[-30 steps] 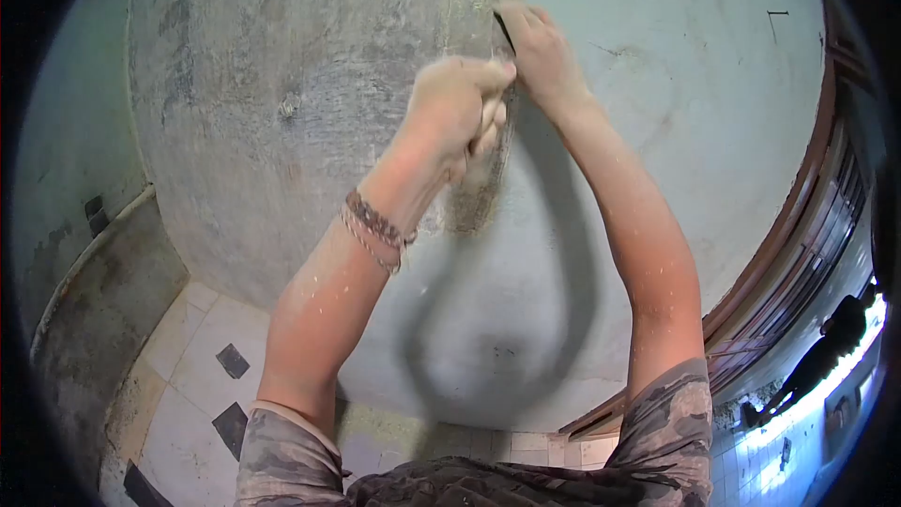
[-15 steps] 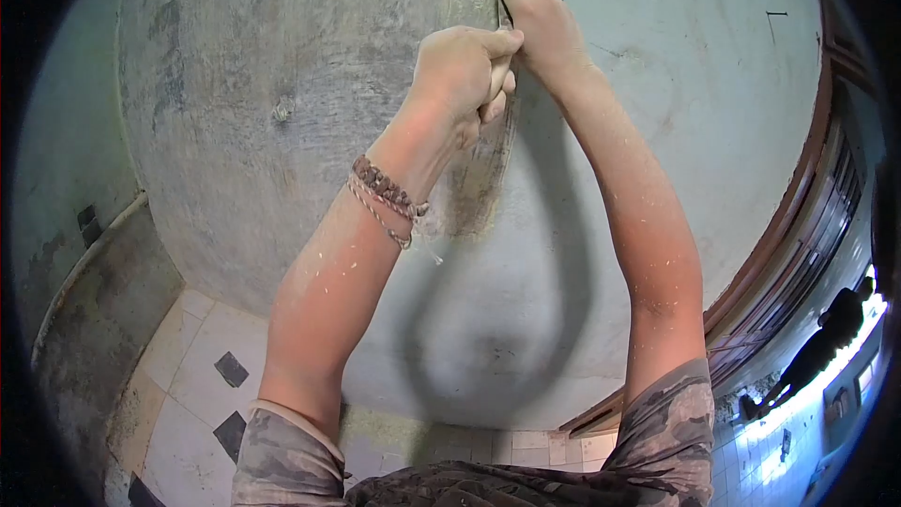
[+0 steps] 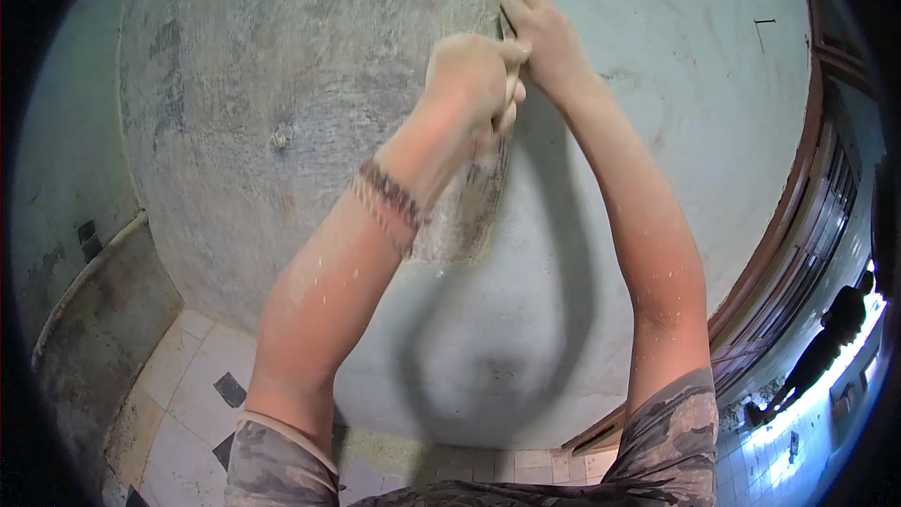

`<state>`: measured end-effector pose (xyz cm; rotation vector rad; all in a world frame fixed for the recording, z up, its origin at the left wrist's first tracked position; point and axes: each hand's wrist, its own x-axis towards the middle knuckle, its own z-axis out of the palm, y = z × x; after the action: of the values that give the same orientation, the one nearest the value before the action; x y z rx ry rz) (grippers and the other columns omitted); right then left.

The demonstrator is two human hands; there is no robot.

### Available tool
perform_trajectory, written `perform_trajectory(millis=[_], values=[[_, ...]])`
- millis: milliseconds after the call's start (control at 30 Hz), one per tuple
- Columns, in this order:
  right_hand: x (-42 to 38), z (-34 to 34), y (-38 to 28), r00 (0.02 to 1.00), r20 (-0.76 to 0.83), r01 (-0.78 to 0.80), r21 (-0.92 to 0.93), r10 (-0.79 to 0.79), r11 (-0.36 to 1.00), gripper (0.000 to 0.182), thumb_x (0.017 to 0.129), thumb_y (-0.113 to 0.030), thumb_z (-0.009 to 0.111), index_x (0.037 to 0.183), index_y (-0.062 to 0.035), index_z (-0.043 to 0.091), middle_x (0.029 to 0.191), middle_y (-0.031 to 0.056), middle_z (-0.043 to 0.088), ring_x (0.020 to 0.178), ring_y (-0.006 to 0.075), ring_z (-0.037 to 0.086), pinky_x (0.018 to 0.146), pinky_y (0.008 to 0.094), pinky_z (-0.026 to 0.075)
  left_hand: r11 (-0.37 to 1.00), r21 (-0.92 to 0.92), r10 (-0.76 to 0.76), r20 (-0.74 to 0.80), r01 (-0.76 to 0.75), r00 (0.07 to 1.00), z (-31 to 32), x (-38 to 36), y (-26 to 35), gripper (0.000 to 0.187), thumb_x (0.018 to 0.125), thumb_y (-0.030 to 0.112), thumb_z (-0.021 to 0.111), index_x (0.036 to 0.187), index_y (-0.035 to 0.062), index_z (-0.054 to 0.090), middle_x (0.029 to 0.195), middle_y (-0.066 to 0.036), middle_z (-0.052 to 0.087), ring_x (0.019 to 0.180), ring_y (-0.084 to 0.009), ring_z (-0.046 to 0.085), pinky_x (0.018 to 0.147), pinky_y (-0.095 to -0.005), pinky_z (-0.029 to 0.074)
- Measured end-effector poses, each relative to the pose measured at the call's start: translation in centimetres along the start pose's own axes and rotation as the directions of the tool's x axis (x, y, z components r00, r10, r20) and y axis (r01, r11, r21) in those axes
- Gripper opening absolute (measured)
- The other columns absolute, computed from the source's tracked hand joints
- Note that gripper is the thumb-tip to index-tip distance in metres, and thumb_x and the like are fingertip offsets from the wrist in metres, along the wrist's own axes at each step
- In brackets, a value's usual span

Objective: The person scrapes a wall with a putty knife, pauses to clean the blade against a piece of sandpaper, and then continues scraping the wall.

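Observation:
Both hands are up at a wall on one scraper (image 3: pixel 508 30), of which only a thin strip of blade shows. My left hand (image 3: pixel 474 70), with braided bracelets (image 3: pixel 385 202) at the wrist, is closed round its lower end, the handle mostly hidden in the fist. Just above and to the right, my right hand (image 3: pixel 544 38) has its fingers bent over the upper end, by the wall. They sit on the border between bare, grey, scraped wall (image 3: pixel 310 56) and pale green paint (image 3: pixel 676 84). Dust and small flakes cover both forearms.
A brown-framed window with bars (image 3: pixel 779 253) curves down the right side. Beyond it, far right, stands a dark figure of a person (image 3: pixel 826 338). A low grey ledge (image 3: pixel 108 310) runs along the left. Below lies a pale tiled floor (image 3: pixel 192 394) with dark diamond insets.
My left hand has shifted slightly right and is blurred by motion; my right hand has moved slightly down and right. Both stay on the scraper. The view has shifted a little.

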<state>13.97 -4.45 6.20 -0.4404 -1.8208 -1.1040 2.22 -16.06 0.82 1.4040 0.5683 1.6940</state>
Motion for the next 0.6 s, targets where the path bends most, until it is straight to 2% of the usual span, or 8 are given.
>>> perform_trajectory(millis=[33, 133, 300, 367, 400, 467, 567, 600], values=[[0.8, -0.4, 0.3, 0.999, 0.021, -0.027, -0.013, 0.027, 1.0, 0.027, 0.08, -0.006, 0.06, 0.106, 0.0002, 0.056, 0.102, 0.0189, 0.062, 0.101, 0.0381, 0.06, 0.085, 0.0429, 0.051, 1.0, 0.006, 0.028, -0.011, -0.028, 1.0, 0.4, 0.7, 0.5, 0.029, 0.093, 0.016, 0.06, 0.067, 0.0081, 0.051, 0.051, -0.001, 0.045, 0.04, -0.0088, 0.04, 0.035, -0.024, 0.029], [3.9, -1.1, 1.2, 0.995, 0.079, -0.063, -0.023, 0.065, 0.998, 0.032, 0.08, -0.006, 0.059, 0.111, 0.0011, 0.056, 0.109, 0.0189, 0.061, 0.105, 0.0366, 0.059, 0.089, 0.0414, 0.05, 0.998, 0.049, 0.037, -0.075, -0.033, 0.996, 1.0, 2.1, 2.6, 0.028, 0.093, 0.015, 0.059, 0.067, 0.0087, 0.05, 0.051, 0.0, 0.044, 0.041, -0.0094, 0.04, 0.036, -0.0249, 0.03], [1.6, 1.1, 1.0, 0.987, -0.142, 0.07, -0.054, -0.077, 0.996, 0.032, 0.08, -0.005, 0.058, 0.111, -0.0015, 0.058, 0.112, 0.0188, 0.06, 0.107, 0.0355, 0.058, 0.091, 0.0398, 0.05, 0.999, -0.034, 0.037, 0.005, -0.037, 0.999, 0.0, 1.6, -0.3, 0.024, 0.093, 0.015, 0.06, 0.072, 0.0076, 0.051, 0.053, -0.001, 0.046, 0.04, -0.0096, 0.042, 0.034, -0.024, 0.031], [3.4, 1.5, 2.5, 0.977, -0.175, 0.097, -0.125, -0.118, 0.987, 0.03, 0.079, -0.006, 0.059, 0.109, -0.0035, 0.058, 0.11, 0.0179, 0.061, 0.107, 0.0356, 0.059, 0.09, 0.0401, 0.05, 0.999, -0.023, 0.038, -0.058, -0.039, 0.998, 0.6, 2.8, 1.6, 0.024, 0.093, 0.014, 0.059, 0.072, 0.0074, 0.05, 0.053, 0.0, 0.045, 0.04, -0.0094, 0.043, 0.034, -0.0234, 0.031], [4.7, 1.3, 3.0, 0.977, -0.177, 0.099, -0.124, -0.12, 0.987, 0.03, 0.079, -0.006, 0.059, 0.109, -0.0035, 0.058, 0.11, 0.0179, 0.061, 0.107, 0.0356, 0.059, 0.09, 0.0401, 0.05, 0.998, -0.003, 0.065, -0.059, -0.065, 0.996, 0.7, 3.8, 2.8, 0.024, 0.093, 0.014, 0.058, 0.072, 0.0073, 0.051, 0.053, 0.0, 0.045, 0.041, -0.0093, 0.044, 0.034, -0.0232, 0.031], [6.6, 0.7, 3.4, 1.0, -0.009, -0.011, -0.048, 0.011, 0.999, 0.025, 0.079, -0.006, 0.059, 0.104, -0.0029, 0.058, 0.105, 0.0177, 0.062, 0.104, 0.0365, 0.06, 0.087, 0.0415, 0.052, 0.995, -0.018, 0.097, -0.085, -0.099, 0.992, 1.3, 4.3, 4.2, 0.021, 0.093, 0.012, 0.058, 0.074, 0.0056, 0.053, 0.056, -0.002, 0.048, 0.044, -0.0096, 0.045, 0.034, -0.023, 0.03], [5.3, 0.9, 2.8, 0.992, -0.093, 0.09, 0.019, -0.087, 0.996, 0.021, 0.078, -0.008, 0.06, 0.098, -0.0024, 0.059, 0.101, 0.0179, 0.063, 0.1, 0.0373, 0.061, 0.083, 0.0431, 0.053, 0.995, -0.034, 0.089, -0.036, -0.091, 0.995, 0.7, 3.6, 3.0, 0.02, 0.094, 0.012, 0.057, 0.075, 0.0043, 0.054, 0.058, -0.003, 0.05, 0.046, -0.01, 0.046, 0.034, -0.023, 0.03], [4.8, 1.1, 2.6, 0.991, -0.095, 0.093, 0.016, -0.091, 0.996, 0.021, 0.078, -0.008, 0.06, 0.098, -0.0024, 0.059, 0.101, 0.0179, 0.063, 0.1, 0.0373, 0.061, 0.083, 0.0431, 0.053, 0.997, -0.044, 0.061, -0.093, -0.065, 0.994, 1.3, 2.3, 3.0, 0.022, 0.094, 0.012, 0.057, 0.074, 0.0047, 0.053, 0.057, -0.003, 0.049, 0.045, -0.0103, 0.044, 0.034, -0.0234, 0.029]])
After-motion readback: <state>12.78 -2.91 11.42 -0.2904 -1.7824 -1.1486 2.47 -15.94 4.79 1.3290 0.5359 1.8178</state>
